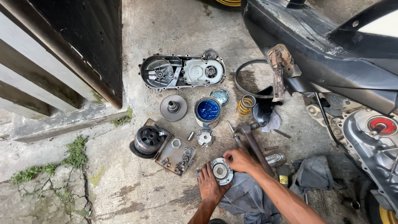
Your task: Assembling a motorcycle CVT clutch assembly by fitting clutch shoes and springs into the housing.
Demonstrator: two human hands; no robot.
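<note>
Left hand [210,186] steadies the round metal pulley part [222,171], below the grease tin [207,111]; right hand [239,159] pinches its rim; best kept level.

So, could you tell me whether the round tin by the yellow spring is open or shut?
Open. The tin stands upright with blue contents showing from above, and its lid lies apart on the concrete behind it.

1. I see my two forearms bare; no sleeve reaches into view.
2. My left hand [210,186] wears no glove, ring or watch.
3. My right hand [240,160] is also ungloved, with grease smudges on the fingers.
</note>
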